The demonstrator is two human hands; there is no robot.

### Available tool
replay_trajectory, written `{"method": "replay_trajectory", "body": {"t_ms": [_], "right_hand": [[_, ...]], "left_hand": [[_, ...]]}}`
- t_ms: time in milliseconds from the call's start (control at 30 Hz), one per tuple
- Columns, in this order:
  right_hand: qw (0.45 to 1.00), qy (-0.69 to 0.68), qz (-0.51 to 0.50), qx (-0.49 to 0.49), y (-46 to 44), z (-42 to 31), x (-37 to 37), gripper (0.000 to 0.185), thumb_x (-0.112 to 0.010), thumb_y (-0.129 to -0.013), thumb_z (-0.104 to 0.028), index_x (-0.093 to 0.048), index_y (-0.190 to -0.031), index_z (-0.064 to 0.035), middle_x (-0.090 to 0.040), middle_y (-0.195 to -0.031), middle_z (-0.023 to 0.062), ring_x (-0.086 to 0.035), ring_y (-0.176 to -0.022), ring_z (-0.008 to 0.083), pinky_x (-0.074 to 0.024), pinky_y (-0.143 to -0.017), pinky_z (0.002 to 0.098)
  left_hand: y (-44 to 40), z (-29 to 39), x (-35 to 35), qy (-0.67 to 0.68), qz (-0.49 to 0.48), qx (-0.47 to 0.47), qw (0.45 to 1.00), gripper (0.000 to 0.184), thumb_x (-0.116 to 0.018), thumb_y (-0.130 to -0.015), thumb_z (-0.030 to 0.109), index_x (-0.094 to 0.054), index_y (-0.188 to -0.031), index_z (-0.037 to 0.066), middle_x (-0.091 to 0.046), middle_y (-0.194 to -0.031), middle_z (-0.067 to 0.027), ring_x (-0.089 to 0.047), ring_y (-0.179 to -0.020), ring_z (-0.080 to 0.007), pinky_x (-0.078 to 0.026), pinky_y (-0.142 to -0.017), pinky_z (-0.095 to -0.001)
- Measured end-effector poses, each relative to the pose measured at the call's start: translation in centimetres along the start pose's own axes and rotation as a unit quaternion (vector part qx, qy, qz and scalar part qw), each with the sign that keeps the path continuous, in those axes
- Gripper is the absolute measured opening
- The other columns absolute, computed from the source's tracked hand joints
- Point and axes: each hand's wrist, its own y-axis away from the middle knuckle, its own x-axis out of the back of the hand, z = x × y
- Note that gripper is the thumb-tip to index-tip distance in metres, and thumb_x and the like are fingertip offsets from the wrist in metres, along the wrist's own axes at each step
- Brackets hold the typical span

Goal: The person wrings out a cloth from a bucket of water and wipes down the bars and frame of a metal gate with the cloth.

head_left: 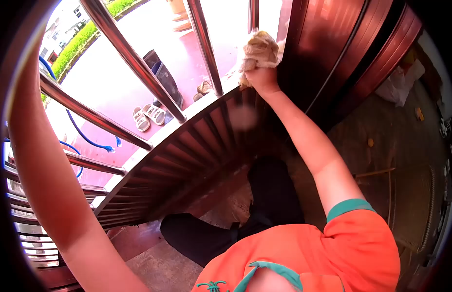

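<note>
Fingers (pixel 249 64) of right hand (pixel 263 79) clamp crumpled cloth (pixel 261 48) at metal bar (pixel 254 15); even pressure probably works best; left hand unseen.

Bright daylight on pink floor (pixel 114 100) outside; dim brown floor (pixel 352 138) inside

Right hand (pixel 263 79) clutching a crumpled cloth (pixel 261 48) near metal bars (pixel 204 46), left arm (pixel 55 180) outstretched, pale sandals (pixel 156 115) beyond

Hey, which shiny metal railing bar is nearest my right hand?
The rightmost bar, its lower part hidden behind the cloth in your right hand; the next bar and the others stand farther left, clear of the cloth.
</note>
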Motion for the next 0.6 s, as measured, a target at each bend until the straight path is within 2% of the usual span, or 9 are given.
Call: {"method": "replay_trajectory", "body": {"t_ms": [33,167,300,333,400,433,467,533,600], "right_hand": [[0.998,0.059,0.0,-0.022,1.4,0.4,-0.2,0.035,-0.066,-0.068,-0.014,-0.055,-0.1,-0.0067,-0.058,-0.099,0.0121,-0.057,-0.09,0.0309,-0.048,-0.071,0.0371],[0.991,0.036,-0.068,-0.113,4.2,-1.5,1.8,0.041,-0.066,-0.07,-0.013,-0.054,-0.107,-0.0043,-0.058,-0.102,0.0134,-0.055,-0.096,0.0336,-0.0457,-0.082,0.0364],[0.992,-0.037,-0.115,0.041,4.5,-7.2,4.2,0.054,-0.067,-0.073,-0.014,-0.046,-0.121,-0.0018,-0.053,-0.115,0.0133,-0.053,-0.106,0.0278,-0.0396,-0.095,0.0331],[0.988,-0.095,-0.117,0.03,3.1,-8.1,3.8,0.052,-0.067,-0.073,-0.015,-0.047,-0.119,-0.0032,-0.053,-0.115,0.0127,-0.053,-0.106,0.0269,-0.0402,-0.095,0.034],[0.982,-0.121,-0.096,0.106,-2.6,-12.4,3.0,0.046,-0.069,-0.073,-0.017,-0.051,-0.113,-0.0054,-0.053,-0.111,0.0111,-0.053,-0.105,0.0256,-0.0426,-0.093,0.0357],[0.985,-0.035,-0.052,0.162,-6.0,-13.2,1.7,0.034,-0.07,-0.073,-0.018,-0.058,-0.103,-0.0066,-0.053,-0.108,0.0111,-0.054,-0.102,0.0265,-0.0452,-0.089,0.0352],[0.989,-0.067,-0.065,0.119,-9.4,-14.7,0.9,0.031,-0.072,-0.07,-0.012,-0.059,-0.098,-0.0071,-0.059,-0.1,0.0102,-0.06,-0.085,0.022,-0.0488,-0.073,0.0348],[0.98,-0.08,-0.175,-0.056,-17.3,-15.6,-0.7,0.022,-0.067,-0.073,-0.019,-0.063,-0.091,-0.0069,-0.063,-0.07,0.0077,-0.061,-0.06,0.0177,-0.051,-0.058,0.0308],[0.944,-0.264,-0.192,-0.058,-20.9,-18.1,-1.0,0.016,-0.063,-0.073,-0.013,-0.062,-0.088,-0.0059,-0.061,-0.071,0.0058,-0.058,-0.061,0.0155,-0.0477,-0.057,0.0284]], "left_hand": [[0.0,0.0,0.0,-0.002,0.005,0.0,1.0,0.056,-0.047,-0.075,0.024,-0.045,-0.121,-0.008,-0.041,-0.047,0.003,-0.038,-0.041,-0.0107,-0.043,-0.053,-0.0302],[0.5,0.1,0.0,0.004,0.026,-0.005,1.0,0.057,-0.046,-0.074,0.024,-0.045,-0.121,-0.008,-0.039,-0.047,0.0037,-0.037,-0.043,-0.0101,-0.044,-0.058,-0.031],[0.2,0.4,1.3,-0.02,-0.009,-0.004,1.0,0.058,-0.046,-0.072,0.021,-0.044,-0.12,-0.012,-0.042,-0.047,0.0004,-0.04,-0.044,-0.0127,-0.046,-0.066,-0.0323],[0.3,0.5,1.4,-0.025,0.015,-0.016,0.999,0.058,-0.046,-0.073,0.022,-0.044,-0.119,-0.014,-0.044,-0.048,-0.0009,-0.043,-0.045,-0.0138,-0.046,-0.067,-0.0335],[0.1,0.0,1.9,-0.025,0.009,-0.032,0.999,0.058,-0.048,-0.075,0.023,-0.043,-0.119,-0.014,-0.048,-0.048,-0.0045,-0.049,-0.046,-0.017,-0.048,-0.068,-0.0352],[0.3,-0.1,1.9,-0.021,0.007,-0.043,0.999,0.059,-0.049,-0.075,0.024,-0.043,-0.119,-0.014,-0.049,-0.047,-0.0052,-0.05,-0.046,-0.0177,-0.048,-0.067,-0.0353],[0.4,-0.1,2.1,-0.003,0.002,-0.04,0.999,0.059,-0.049,-0.076,0.024,-0.043,-0.119,-0.014,-0.049,-0.047,-0.0052,-0.051,-0.045,-0.0176,-0.049,-0.065,-0.0349],[0.5,0.0,2.6,0.035,-0.012,-0.035,0.999,0.058,-0.051,-0.077,0.025,-0.043,-0.119,-0.014,-0.05,-0.045,-0.0054,-0.052,-0.045,-0.0173,-0.049,-0.062,-0.034],[1.0,-0.2,2.0,0.025,-0.089,-0.009,0.996,0.057,-0.052,-0.077,0.024,-0.044,-0.118,-0.015,-0.05,-0.044,-0.0056,-0.053,-0.044,-0.017,-0.049,-0.057,-0.0336]]}}
